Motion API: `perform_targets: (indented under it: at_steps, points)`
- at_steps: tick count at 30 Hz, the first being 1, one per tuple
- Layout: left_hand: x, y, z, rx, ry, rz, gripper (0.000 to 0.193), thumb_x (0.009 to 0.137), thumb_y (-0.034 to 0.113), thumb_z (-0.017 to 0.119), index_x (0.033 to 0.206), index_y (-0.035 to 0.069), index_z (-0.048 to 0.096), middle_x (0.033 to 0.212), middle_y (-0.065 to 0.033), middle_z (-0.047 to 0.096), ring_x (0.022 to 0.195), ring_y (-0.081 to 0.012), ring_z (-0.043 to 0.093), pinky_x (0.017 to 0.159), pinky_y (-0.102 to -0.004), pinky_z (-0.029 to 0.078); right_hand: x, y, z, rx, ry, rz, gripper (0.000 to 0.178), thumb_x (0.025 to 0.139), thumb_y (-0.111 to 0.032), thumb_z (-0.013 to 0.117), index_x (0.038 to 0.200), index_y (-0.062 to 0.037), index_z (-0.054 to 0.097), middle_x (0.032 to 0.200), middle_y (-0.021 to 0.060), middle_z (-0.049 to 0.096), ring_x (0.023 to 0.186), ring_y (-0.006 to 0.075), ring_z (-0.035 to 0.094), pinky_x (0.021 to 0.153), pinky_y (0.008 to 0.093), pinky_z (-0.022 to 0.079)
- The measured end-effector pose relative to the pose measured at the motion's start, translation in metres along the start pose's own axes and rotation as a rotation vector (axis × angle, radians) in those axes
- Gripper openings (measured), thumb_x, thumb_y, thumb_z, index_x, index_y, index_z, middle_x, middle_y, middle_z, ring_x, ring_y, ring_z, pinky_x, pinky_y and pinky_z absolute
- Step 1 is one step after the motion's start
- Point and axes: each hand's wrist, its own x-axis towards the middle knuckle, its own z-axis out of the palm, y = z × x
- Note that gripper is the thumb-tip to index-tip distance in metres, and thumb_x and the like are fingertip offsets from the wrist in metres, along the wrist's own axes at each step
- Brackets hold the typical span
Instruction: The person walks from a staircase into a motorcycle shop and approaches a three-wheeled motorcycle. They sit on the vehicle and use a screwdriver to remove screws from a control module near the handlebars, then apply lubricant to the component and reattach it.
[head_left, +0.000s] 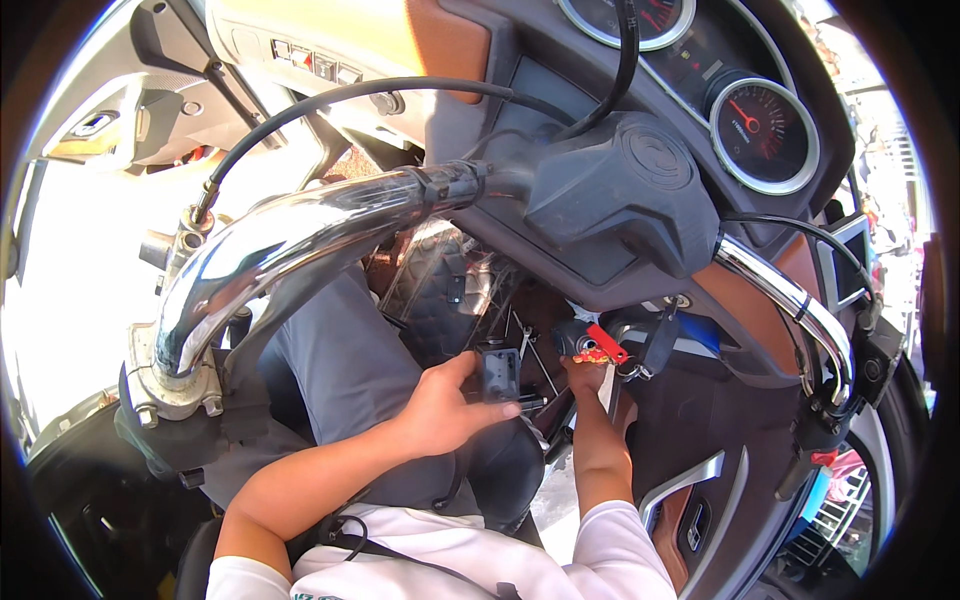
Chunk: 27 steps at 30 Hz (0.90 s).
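In my left hand [448, 403] is a small dark grey rectangular box [501, 374] with a recessed face, gripped between thumb and fingers above my lap. My right hand [586, 374] reaches down to the right, its fingers closed and partly hidden behind a red tag [607, 343]. At its fingertips is a dark rounded piece [571, 337], whose kind I cannot make out. The tag hangs with a bunch of keys [636, 371] and a black strap-like fob [660, 342] below the ignition lock [682, 301].
A chrome handlebar [290, 235] with cables arches over my knees, its right end [780, 275] beyond my right arm. Ahead are the dark steering cover [625, 190] and round gauges [757, 128]. Metal tools [535, 350] lie low between my hands, near a quilted floor mat [430, 285].
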Motion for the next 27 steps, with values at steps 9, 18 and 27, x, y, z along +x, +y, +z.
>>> perform_targets:
  at_steps: [9,18,27]
  points:
    - [-0.002,0.01,-0.003,0.081,0.011,0.041,0.053,0.082,0.03,0.092,0.111,-0.005,0.064,0.099,-0.0167,0.073,0.085,-0.0205,0.069,0.079,-0.038,0.056,-0.067,-0.037,-0.185,0.53,-0.101,0.017,0.083,0.07,-0.024,0.091,0.14,-0.0004,0.053,0.139,0.0269,0.055,0.124,0.0492,0.059,0.103,0.0533,0.052]
    - [-0.005,0.006,-0.005,0.107,-0.065,0.055,0.056,0.085,0.026,0.091,0.122,-0.006,0.064,0.105,-0.0151,0.074,0.096,-0.018,0.068,0.089,-0.0359,0.055,-0.148,-0.022,-0.293,0.389,0.277,-0.488,0.089,0.065,-0.02,0.089,0.144,0.0022,0.054,0.131,0.0271,0.062,0.108,0.0459,0.067,0.089,0.0505,0.058]
    - [-0.007,0.005,-0.015,0.193,-0.177,0.05,0.064,0.082,0.042,0.089,0.11,-0.011,0.064,0.09,-0.0274,0.071,0.086,-0.037,0.073,0.077,-0.0454,0.055,-0.172,-0.07,-0.435,0.206,0.169,-0.801,0.091,0.059,-0.024,0.086,0.144,-0.0063,0.059,0.113,0.0168,0.062,0.095,0.0367,0.065,0.077,0.046,0.056]
